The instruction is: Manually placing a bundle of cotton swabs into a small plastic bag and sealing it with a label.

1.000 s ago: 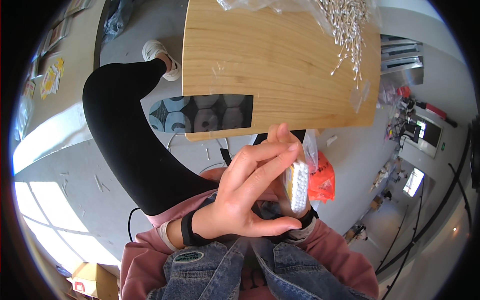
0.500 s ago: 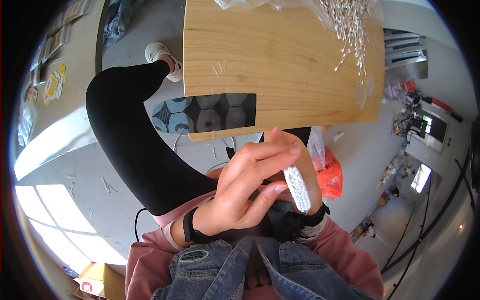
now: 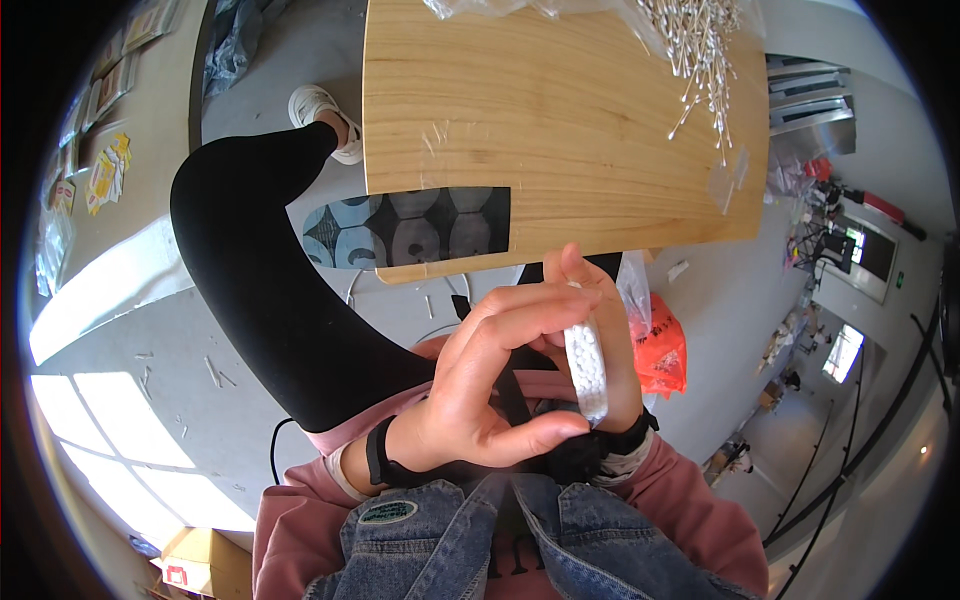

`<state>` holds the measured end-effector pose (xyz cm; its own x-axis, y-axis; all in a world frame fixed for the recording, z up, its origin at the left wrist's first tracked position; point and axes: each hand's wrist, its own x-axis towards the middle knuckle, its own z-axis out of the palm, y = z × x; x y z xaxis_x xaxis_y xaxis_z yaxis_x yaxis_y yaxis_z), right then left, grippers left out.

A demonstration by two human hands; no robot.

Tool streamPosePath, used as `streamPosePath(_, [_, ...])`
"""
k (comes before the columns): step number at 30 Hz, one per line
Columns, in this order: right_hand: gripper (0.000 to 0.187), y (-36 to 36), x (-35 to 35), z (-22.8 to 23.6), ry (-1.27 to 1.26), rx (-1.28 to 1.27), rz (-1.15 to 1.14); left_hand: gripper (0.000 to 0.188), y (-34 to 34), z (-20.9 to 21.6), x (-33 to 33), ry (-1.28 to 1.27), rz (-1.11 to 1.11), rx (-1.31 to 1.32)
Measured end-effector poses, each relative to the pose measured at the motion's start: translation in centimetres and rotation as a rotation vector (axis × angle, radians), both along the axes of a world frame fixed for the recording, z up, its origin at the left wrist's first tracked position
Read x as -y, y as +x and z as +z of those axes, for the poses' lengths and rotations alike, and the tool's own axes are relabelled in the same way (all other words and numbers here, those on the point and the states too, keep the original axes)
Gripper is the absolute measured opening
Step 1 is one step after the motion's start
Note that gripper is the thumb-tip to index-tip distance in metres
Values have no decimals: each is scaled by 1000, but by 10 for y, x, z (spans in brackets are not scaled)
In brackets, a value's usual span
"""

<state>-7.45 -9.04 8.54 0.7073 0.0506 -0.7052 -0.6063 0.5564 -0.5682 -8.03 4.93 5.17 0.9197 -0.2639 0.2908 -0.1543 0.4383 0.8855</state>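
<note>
Swab pack point(image 3: 585, 372) in grip of right fingers point(image 3: 571, 262), left fingers point(image 3: 505, 325) spread, left thumb point(image 3: 545, 433) lower than before

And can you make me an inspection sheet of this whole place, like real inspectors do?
Surface: wooden table, with loose cotton swabs and clear plastic toward its far edge.
Job's things: cotton swab pack, between the two hands, white tips showing.
Clutter: orange-red bag right of the hands; pale scraps on the floor.
Hands: left hand, fingertips near the pack's upper end, thumb near its lower end; right hand, behind and beside the pack. Exact grips: can't tell.
Cables: thin black cord at left.
Surroundings: cardboard box, lower left; yellow cards, far left.
</note>
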Motion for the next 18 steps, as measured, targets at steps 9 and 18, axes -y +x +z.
streamPosePath(9, [37, -2, -12, -1, -119, -62, -106, 76, -2, 4, 16, 66, 186, -8])
streamPosePath(18, [39, -5, -9, -5, -34, 0, -26, 68, -3, 5, 15, 68, 219, -12])
